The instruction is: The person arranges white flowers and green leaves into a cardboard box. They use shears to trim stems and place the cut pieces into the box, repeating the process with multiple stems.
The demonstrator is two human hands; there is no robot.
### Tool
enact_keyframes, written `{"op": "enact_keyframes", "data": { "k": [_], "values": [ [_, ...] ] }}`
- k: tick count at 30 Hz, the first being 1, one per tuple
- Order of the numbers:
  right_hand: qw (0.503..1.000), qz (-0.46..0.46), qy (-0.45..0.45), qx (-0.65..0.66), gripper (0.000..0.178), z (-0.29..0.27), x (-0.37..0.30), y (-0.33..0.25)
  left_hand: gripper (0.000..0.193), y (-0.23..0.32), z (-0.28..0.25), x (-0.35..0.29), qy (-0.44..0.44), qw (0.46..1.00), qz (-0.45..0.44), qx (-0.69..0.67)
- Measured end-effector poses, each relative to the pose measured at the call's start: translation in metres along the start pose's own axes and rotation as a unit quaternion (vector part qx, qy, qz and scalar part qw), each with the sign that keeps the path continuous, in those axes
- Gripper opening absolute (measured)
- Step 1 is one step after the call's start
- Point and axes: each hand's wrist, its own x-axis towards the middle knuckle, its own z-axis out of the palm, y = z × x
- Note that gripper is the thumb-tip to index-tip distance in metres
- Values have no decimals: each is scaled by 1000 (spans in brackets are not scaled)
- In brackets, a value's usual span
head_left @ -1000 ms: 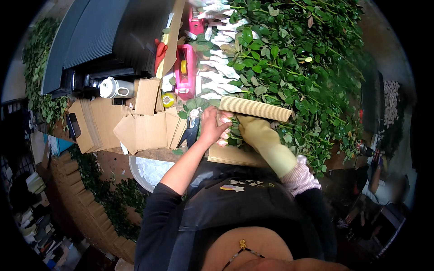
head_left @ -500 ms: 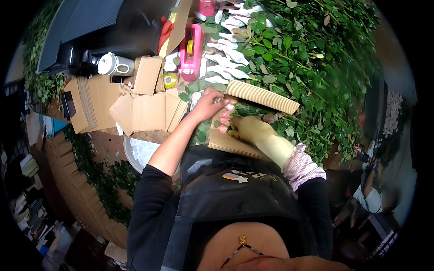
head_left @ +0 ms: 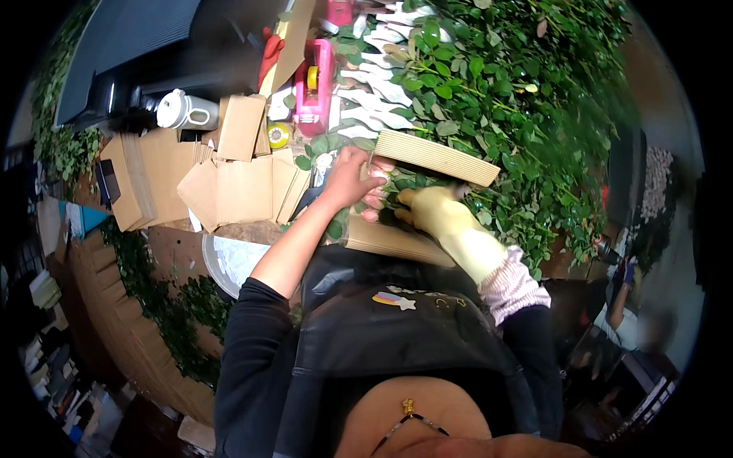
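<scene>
Spreading across the upper right, leafy stems (head_left: 527, 84) with apparently finished white wraps (head_left: 385, 88) crowd 2 unclosed corrugated flaps (head_left: 439, 159), leaving seemingly little room except between them, where the gloved right hand (head_left: 431, 208) curls its fingers, grip indiscernible, and the bare left hand (head_left: 350, 179) spreads its thumb beside aligned, unwrapped pink roses (head_left: 373, 200).

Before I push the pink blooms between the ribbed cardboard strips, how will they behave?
Likely fragile: the pink blooms show exposed petals, which could bruise under pressure. Probably light, since each head looks small beside the upper ribbed strip. May shift together rather than singly, as the heads sit close in a row.
</scene>
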Motion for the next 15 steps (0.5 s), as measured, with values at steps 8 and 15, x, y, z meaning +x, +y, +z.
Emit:
{"op": "enact_keyframes", "data": {
  "k": [8, 15],
  "values": [
    [962, -165, 218, -11, 10, 64, 36, 14, 61, -4, 10, 1, 12, 1000, 0, 5],
    [974, -127, 176, -67, 7, 55, 32, 4, 86, -11, -1, -19, -51, 995, 14, -82]
  ]
}}
